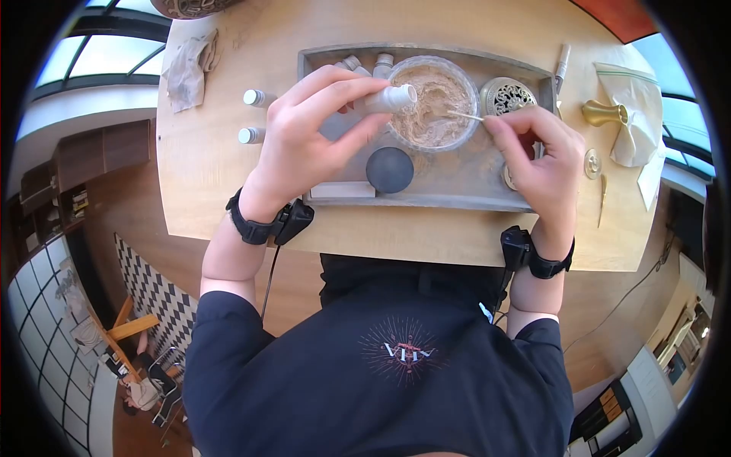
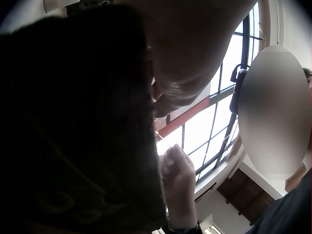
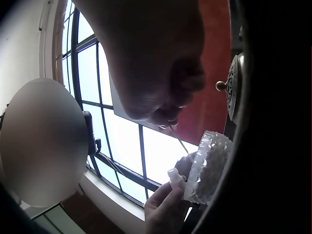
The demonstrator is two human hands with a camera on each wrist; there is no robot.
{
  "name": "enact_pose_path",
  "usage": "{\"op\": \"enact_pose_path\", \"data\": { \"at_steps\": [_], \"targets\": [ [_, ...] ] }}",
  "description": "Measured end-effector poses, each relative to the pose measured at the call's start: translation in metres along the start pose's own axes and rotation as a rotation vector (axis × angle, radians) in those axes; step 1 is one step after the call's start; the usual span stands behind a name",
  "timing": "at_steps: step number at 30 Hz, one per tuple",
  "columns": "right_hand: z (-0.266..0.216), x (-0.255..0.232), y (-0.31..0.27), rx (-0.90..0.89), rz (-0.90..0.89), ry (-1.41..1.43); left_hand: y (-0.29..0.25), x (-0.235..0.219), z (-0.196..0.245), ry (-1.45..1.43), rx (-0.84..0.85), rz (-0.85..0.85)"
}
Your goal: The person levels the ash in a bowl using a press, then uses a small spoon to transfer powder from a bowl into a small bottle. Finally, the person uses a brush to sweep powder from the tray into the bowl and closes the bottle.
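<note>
My left hand [image 1: 301, 129] holds a small white bottle [image 1: 394, 98] between thumb and fingers, tipped sideways over the left side of a clear textured glass bowl [image 1: 476, 95]. Pale beige powder [image 1: 426, 129] fills the bowl. My right hand [image 1: 544, 156] pinches a thin stick [image 1: 470, 116], its far end over the powder. In the right wrist view, the stick [image 3: 181, 141] slants down towards the bowl [image 3: 209, 165], with the bottle [image 3: 176, 179] close beside the rim. In the left wrist view, a dark shape hides most of the left hand's work; the right hand [image 2: 178, 165] shows beyond.
The bowl stands in a grey tray [image 1: 457, 196] with a dark round disc [image 1: 390, 170], small bottles [image 1: 383, 65] and an openwork metal lid [image 1: 509, 94]. Two white-capped bottles [image 1: 251, 135] and a cloth [image 1: 189, 72] lie left. Right are a brass cup [image 1: 604, 113] and plastic bag [image 1: 632, 76].
</note>
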State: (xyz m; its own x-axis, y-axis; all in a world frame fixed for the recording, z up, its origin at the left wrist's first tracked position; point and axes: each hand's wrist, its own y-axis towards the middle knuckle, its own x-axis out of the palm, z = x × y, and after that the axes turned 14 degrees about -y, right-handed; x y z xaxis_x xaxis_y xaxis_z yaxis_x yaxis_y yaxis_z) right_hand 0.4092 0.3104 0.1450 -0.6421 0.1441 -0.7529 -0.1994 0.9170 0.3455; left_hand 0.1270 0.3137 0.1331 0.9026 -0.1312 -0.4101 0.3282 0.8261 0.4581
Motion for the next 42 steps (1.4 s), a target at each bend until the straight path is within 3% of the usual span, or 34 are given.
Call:
{"op": "enact_pose_path", "data": {
  "at_steps": [3, 10, 16, 22, 34, 37, 40, 42],
  "targets": [
    [0.000, 0.004, 0.000, -0.038, -0.090, 0.033, 0.001, -0.001, -0.001, 0.014, 0.036, 0.009],
    [0.000, 0.005, -0.001, 0.158, -0.208, 0.145, 0.000, -0.002, -0.005, 0.024, 0.030, 0.015],
    [0.003, 0.007, -0.002, 0.352, -0.191, 0.340, 0.000, -0.002, -0.001, 0.032, 0.020, -0.010],
    [0.002, -0.001, 0.001, 0.408, -0.077, 0.523, 0.000, -0.002, 0.000, 0.020, 0.038, -0.040],
    [-0.014, 0.009, -0.003, 0.299, -0.121, 0.550, -0.002, 0.002, -0.002, -0.003, 0.076, -0.055],
    [-0.003, 0.013, 0.001, -0.204, 0.046, 0.194, -0.002, 0.002, -0.002, -0.002, 0.069, -0.049],
    [0.005, 0.014, -0.002, -0.154, 0.184, 0.328, -0.002, 0.001, -0.002, -0.009, 0.062, -0.027],
    [0.004, 0.009, -0.004, 0.021, 0.168, 0.345, -0.002, 0.002, -0.001, -0.017, 0.037, -0.006]
  ]
}}
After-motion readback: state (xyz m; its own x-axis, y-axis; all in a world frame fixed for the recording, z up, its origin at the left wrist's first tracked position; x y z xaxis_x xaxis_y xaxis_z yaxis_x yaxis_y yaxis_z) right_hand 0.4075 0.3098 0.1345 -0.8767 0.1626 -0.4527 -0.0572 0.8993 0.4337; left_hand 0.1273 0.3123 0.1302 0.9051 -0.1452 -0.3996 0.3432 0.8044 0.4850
